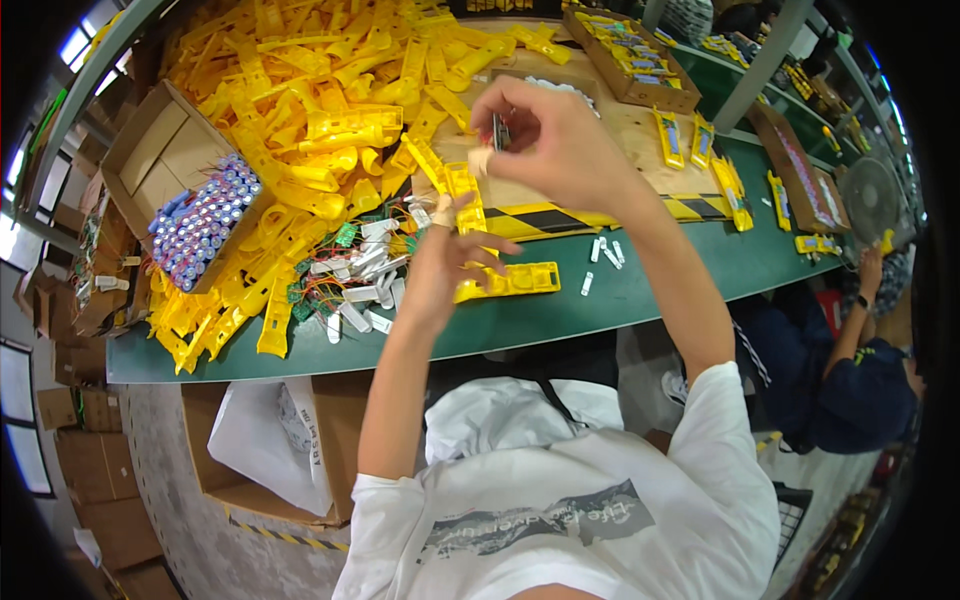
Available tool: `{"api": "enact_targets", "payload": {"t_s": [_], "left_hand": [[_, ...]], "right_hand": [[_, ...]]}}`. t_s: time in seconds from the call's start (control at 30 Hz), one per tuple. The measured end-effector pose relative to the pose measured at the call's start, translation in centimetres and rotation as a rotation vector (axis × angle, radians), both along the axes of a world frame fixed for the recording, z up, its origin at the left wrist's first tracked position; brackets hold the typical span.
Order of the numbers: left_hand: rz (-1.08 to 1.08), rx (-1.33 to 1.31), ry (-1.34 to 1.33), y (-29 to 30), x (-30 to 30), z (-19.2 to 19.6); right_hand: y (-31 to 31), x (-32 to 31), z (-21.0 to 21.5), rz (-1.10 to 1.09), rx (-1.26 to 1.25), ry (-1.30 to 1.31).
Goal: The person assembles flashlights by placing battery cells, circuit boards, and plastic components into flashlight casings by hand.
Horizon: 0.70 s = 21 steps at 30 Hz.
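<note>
My left hand [436,268] grips an upright yellow plastic casing half [463,190] between thumb and fingers, its other fingers spread loosely. Just above the casing, my right hand [550,135] pinches a small dark and silvery part [500,132] between thumb and fingertips; it is too small to name. Pale wraps cover a fingertip on each hand. Below my left fingers, another yellow casing half [525,280] lies hollow side up on the green bench. Left of that hand is a tangle of white plastic pieces [375,262] with wires and green circuit boards [300,292].
A great heap of yellow casings [320,110] covers the back left. Blue-wrapped battery cells [205,220] fill an open carton [165,140]. Small white pieces [606,252] lie near the bench's front edge. Assembled yellow units [670,138] stand right. A co-worker's hand [872,268] is at far right.
</note>
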<state>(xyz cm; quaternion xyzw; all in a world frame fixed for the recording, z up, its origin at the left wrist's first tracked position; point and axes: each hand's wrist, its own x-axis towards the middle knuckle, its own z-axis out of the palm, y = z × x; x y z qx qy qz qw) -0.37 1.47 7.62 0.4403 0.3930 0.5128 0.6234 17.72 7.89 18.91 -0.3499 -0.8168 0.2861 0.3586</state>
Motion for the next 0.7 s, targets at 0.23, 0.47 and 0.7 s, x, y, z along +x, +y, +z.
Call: {"api": "enact_targets", "payload": {"t_s": [0.23,0.47,0.7], "left_hand": [[-0.009,-0.227,-0.52,-5.4,3.4,-3.8],[-0.176,0.275,0.544,-6.9,5.4,-1.2],[-0.262,0.474,0.713,-5.1,9.8,-1.3]], "right_hand": [[-11.9,5.9,-6.3,0.191,-0.137,0.09],[-15.5,11.2,-14.0,-0.132,-0.272,0.342],[-13.3,10.1,-16.2,0.009,-0.544,0.412]]}}
